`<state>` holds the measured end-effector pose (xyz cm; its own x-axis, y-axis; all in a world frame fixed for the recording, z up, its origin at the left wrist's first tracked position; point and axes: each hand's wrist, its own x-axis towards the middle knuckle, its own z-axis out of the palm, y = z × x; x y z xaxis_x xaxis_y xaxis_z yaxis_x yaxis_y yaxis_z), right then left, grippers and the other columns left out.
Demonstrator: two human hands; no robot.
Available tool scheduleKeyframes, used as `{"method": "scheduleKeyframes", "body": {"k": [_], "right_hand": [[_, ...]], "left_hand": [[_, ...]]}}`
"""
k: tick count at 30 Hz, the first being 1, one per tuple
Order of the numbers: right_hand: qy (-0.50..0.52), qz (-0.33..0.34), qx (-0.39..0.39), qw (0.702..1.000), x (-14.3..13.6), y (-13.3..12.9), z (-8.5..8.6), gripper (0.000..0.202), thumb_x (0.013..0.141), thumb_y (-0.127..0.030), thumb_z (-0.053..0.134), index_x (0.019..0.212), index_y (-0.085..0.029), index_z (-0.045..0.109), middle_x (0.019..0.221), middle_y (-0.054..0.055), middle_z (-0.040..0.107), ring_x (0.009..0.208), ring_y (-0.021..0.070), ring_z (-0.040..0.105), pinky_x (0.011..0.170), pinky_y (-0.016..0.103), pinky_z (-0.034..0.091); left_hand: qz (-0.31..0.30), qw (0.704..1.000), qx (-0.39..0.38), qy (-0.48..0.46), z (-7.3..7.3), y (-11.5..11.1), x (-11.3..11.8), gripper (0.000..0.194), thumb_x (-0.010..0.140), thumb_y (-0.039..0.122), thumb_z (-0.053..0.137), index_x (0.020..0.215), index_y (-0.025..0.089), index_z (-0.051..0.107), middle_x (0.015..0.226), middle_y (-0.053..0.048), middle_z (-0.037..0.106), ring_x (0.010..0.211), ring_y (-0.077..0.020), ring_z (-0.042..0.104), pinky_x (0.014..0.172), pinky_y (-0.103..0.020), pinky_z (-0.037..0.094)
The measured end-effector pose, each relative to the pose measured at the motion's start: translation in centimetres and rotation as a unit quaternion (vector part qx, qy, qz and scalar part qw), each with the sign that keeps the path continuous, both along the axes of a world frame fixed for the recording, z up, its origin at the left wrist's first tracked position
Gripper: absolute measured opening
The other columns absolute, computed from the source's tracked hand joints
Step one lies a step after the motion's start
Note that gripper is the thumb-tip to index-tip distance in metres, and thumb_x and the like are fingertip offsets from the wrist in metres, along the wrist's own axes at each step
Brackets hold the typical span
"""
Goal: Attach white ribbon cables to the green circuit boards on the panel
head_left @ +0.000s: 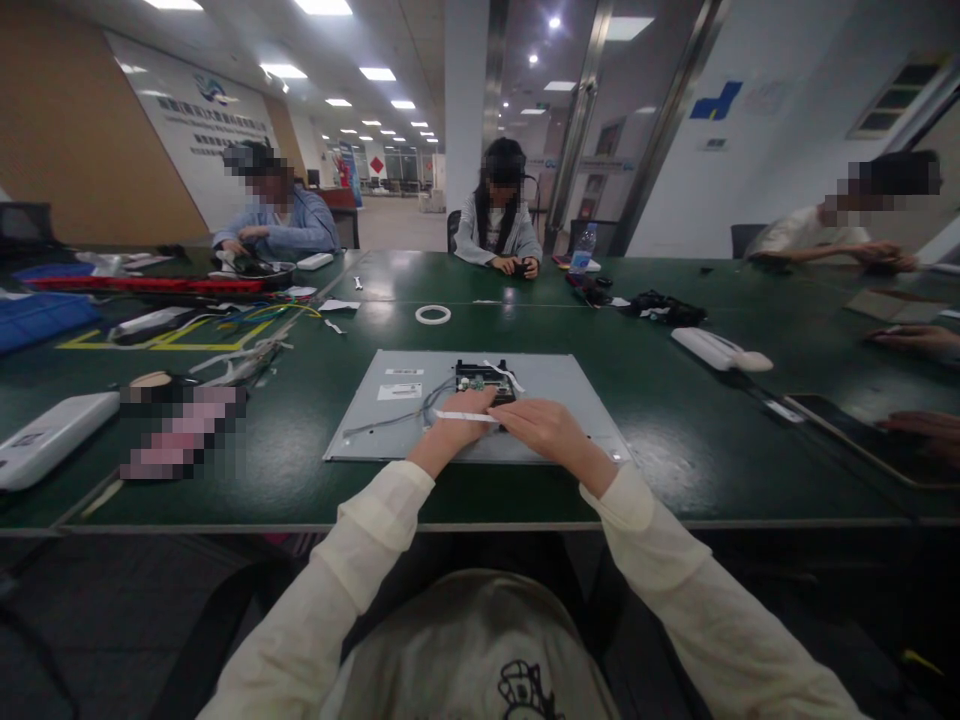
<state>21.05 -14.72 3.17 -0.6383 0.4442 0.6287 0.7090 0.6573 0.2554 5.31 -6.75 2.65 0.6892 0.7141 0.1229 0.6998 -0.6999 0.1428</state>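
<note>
A flat grey metal panel (pixel 360 385) lies before me on the green table. On it sits a small green circuit board (pixel 480 382) in a black frame, with thin grey cables (pixel 390 420) running to the left. My left hand (pixel 457 428) rests at the near edge of the board; its fingertips are mostly hidden. Across the back of that hand runs a white paper-like strip (pixel 459 415). The closed fingertips of my right hand (pixel 546 425) pinch the strip's right end. Another white strip (pixel 511 374) lies curled over the board.
Beyond the panel lies a roll of white tape (pixel 433 314). A white power bank (pixel 60 438) and pink pouch (pixel 184 435) are left; another white device (pixel 712 350) and a dark tablet (pixel 862 435) are right. Several people sit around the table; a bottle (pixel 583 250) stands opposite.
</note>
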Motion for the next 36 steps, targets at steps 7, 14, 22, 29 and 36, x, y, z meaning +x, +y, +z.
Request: {"method": "scheduleKeyframes", "body": {"k": [7,14,22,29,36], "right_hand": [[0.082,0.017,-0.040,0.996,-0.6,-0.1,-0.1,0.023,0.086,-0.015,0.048,0.102,-0.019,0.065,0.094,0.007,0.068,0.084,0.0159,0.064,0.074,0.029,0.051],[0.231,-0.001,-0.087,0.969,-1.6,0.6,0.8,0.020,0.085,-0.018,0.051,0.097,-0.021,0.067,0.092,0.003,0.069,0.084,0.0143,0.064,0.074,0.026,0.050],[0.293,-0.087,-0.082,0.949,-3.0,4.2,2.6,0.020,0.083,-0.021,0.051,0.090,-0.020,0.069,0.089,0.003,0.070,0.079,0.0152,0.064,0.073,0.026,0.048],[0.290,-0.169,-0.044,0.941,-4.2,7.4,3.5,0.022,0.083,-0.020,0.047,0.092,-0.019,0.068,0.084,0.004,0.068,0.071,0.0151,0.060,0.068,0.026,0.044],[0.137,-0.231,-0.067,0.961,-6.3,7.7,1.4,0.019,0.084,-0.018,0.047,0.088,-0.018,0.066,0.083,0.008,0.065,0.081,0.0186,0.055,0.067,0.027,0.039]], "left_hand": [[-0.005,1.000,0.002,0.005,0.0,-0.1,-0.1,0.024,0.086,0.026,0.041,0.105,0.016,0.053,0.090,-0.010,0.064,0.083,-0.0216,0.062,0.070,-0.028,0.044],[-0.028,0.998,0.032,-0.045,-0.5,0.2,-0.2,0.026,0.087,0.022,0.038,0.105,0.015,0.055,0.092,-0.010,0.065,0.083,-0.0205,0.061,0.073,-0.029,0.045],[-0.019,0.999,-0.003,-0.043,0.2,-0.2,-0.6,0.023,0.081,0.019,0.044,0.098,0.015,0.058,0.085,-0.007,0.066,0.079,-0.0192,0.062,0.071,-0.028,0.046],[0.039,0.989,0.025,-0.141,2.8,0.7,-5.6,0.021,0.081,0.022,0.043,0.094,0.018,0.060,0.082,-0.006,0.065,0.075,-0.0179,0.060,0.069,-0.027,0.044],[-0.020,0.991,0.030,-0.129,0.4,2.6,-9.9,0.027,0.077,0.017,0.049,0.100,0.018,0.062,0.101,-0.007,0.063,0.096,-0.0205,0.057,0.087,-0.030,0.043]]}}
